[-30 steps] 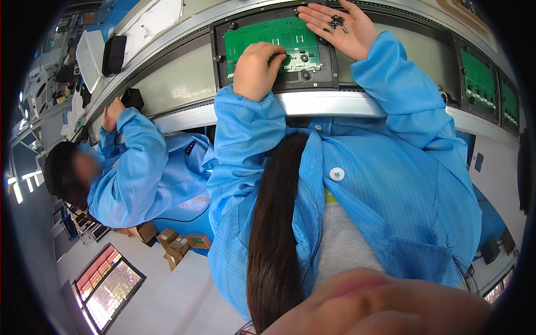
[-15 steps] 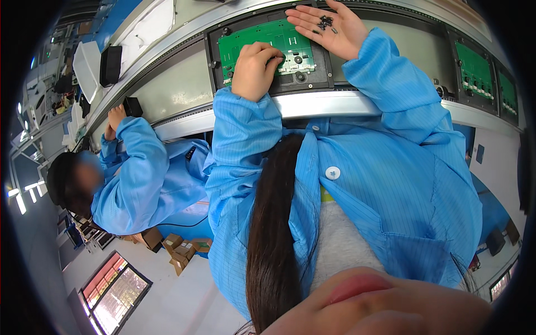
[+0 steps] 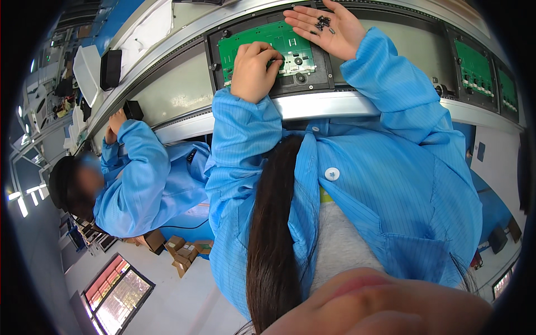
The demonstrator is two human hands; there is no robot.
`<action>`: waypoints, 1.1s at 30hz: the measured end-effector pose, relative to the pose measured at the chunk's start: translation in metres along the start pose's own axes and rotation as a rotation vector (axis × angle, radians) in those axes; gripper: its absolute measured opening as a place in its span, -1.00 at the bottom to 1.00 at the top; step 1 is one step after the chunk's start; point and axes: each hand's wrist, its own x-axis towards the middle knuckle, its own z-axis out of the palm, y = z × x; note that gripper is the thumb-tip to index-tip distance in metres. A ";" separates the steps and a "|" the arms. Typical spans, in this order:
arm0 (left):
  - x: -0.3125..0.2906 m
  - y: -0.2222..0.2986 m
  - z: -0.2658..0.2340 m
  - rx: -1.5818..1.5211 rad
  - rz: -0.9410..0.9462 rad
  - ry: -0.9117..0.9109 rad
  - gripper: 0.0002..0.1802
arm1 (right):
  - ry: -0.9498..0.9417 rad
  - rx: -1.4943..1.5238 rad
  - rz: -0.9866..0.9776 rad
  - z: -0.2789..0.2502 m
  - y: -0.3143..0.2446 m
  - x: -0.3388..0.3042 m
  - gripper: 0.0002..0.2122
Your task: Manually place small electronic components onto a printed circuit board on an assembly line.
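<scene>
A green circuit board (image 3: 244, 38) lies in a black frame (image 3: 214, 64) on the line in front of me. Over its middle is my left hand (image 3: 253, 71), thumb and fingertips pinched together at the board's surface. Whatever sits in that pinch is hidden by the fingers. Palm up above the board's right end, my right hand (image 3: 347, 34) is open and flat. Several small black cylindrical components (image 3: 322, 23) rest on its palm and fingers. Black round knobs (image 3: 300, 77) stand on the board and at the frame's edge.
Along the near side runs a silver rail (image 3: 329, 105). More green boards (image 3: 473, 70) in black frames sit at the right. A co-worker in a blue coat (image 3: 139, 184) works at the left, beside a small black box (image 3: 133, 109). A black bin (image 3: 110, 70) stands beyond.
My hands keep nearly the same places, the left still pinched at the board and the right still flat. The co-worker's hands have shifted slightly.
</scene>
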 end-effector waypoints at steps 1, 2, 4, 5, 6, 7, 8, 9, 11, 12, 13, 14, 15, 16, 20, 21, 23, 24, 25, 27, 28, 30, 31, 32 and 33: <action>0.001 0.001 0.000 0.001 0.001 -0.008 -0.92 | -0.036 0.030 0.022 0.000 -0.001 -0.001 -0.55; 0.001 0.001 0.000 0.002 0.000 -0.009 -0.92 | -0.036 0.031 0.023 0.010 0.004 0.000 -0.55; 0.002 0.001 -0.002 0.039 0.018 -0.029 -0.92 | 0.275 -0.032 -0.102 0.039 0.018 0.000 -0.55; 0.002 0.000 -0.003 0.059 0.030 -0.039 -0.93 | 0.429 -0.064 -0.166 0.053 0.025 0.001 -0.55; 0.003 -0.001 -0.004 0.079 0.040 -0.049 -0.93 | 0.583 -0.095 -0.230 0.059 0.028 0.002 -0.55; 0.004 0.000 -0.004 0.078 0.044 -0.049 -0.93 | 0.583 -0.096 -0.234 0.060 0.028 0.001 -0.55; 0.006 0.000 -0.004 0.092 0.059 -0.053 -0.93 | 0.581 -0.096 -0.234 0.060 0.027 0.001 -0.55; 0.006 0.000 -0.005 0.107 0.073 -0.057 -0.92 | 0.579 -0.097 -0.233 0.059 0.026 0.001 -0.55; 0.007 0.001 -0.005 0.138 0.098 -0.065 -0.92 | 0.574 -0.096 -0.229 0.057 0.025 0.001 -0.55; 0.008 0.002 -0.004 0.136 0.102 -0.065 -0.92 | 0.575 -0.098 -0.233 0.052 0.022 0.000 -0.55; 0.008 0.003 -0.004 0.152 0.110 -0.064 -0.92 | 0.448 -0.074 -0.179 0.041 0.017 -0.001 -0.55; 0.009 0.004 -0.003 0.169 0.119 -0.063 -0.91 | 0.321 -0.050 -0.124 0.031 0.011 -0.001 -0.55; 0.010 0.005 -0.003 0.187 0.127 -0.062 -0.91 | 0.193 -0.028 -0.069 0.022 0.006 -0.002 -0.55; 0.012 0.005 -0.003 0.204 0.137 -0.061 -0.90 | 0.065 -0.006 -0.014 0.014 0.001 -0.004 -0.55; 0.012 0.010 -0.003 0.258 0.167 -0.058 -0.89 | 0.092 0.001 -0.009 0.017 0.002 -0.004 -0.55; 0.012 0.010 -0.003 0.275 0.180 -0.057 -0.89 | 0.101 0.002 -0.010 0.017 0.003 -0.004 -0.55; 0.012 0.011 -0.003 0.279 0.186 -0.059 -0.89 | 0.103 -0.006 -0.013 0.017 0.003 -0.006 -0.55; 0.013 0.012 -0.002 0.283 0.192 -0.060 -0.89 | 0.105 -0.014 -0.016 0.016 0.003 -0.006 -0.55; 0.013 0.012 -0.002 0.287 0.199 -0.060 -0.89 | 0.108 -0.022 -0.019 0.016 0.003 -0.006 -0.55; 0.014 0.012 -0.001 0.290 0.206 -0.063 -0.89 | 0.110 -0.029 -0.023 0.016 0.004 -0.007 -0.55; 0.014 0.012 -0.001 0.275 0.202 -0.067 -0.89 | 0.137 -0.042 -0.036 0.018 0.005 -0.007 -0.55; 0.013 0.011 -0.001 0.245 0.191 -0.076 -0.90 | 0.193 -0.068 -0.060 0.021 0.007 -0.007 -0.55; 0.012 0.010 -0.001 0.229 0.184 -0.080 -0.90 | 0.222 -0.081 -0.070 0.021 0.008 -0.007 -0.55; 0.013 0.010 -0.001 0.229 0.189 -0.080 -0.90 | 0.221 -0.082 -0.075 0.021 0.007 -0.007 -0.55; 0.014 0.010 -0.001 0.227 0.192 -0.085 -0.90 | 0.196 -0.072 -0.067 0.021 0.006 -0.007 -0.56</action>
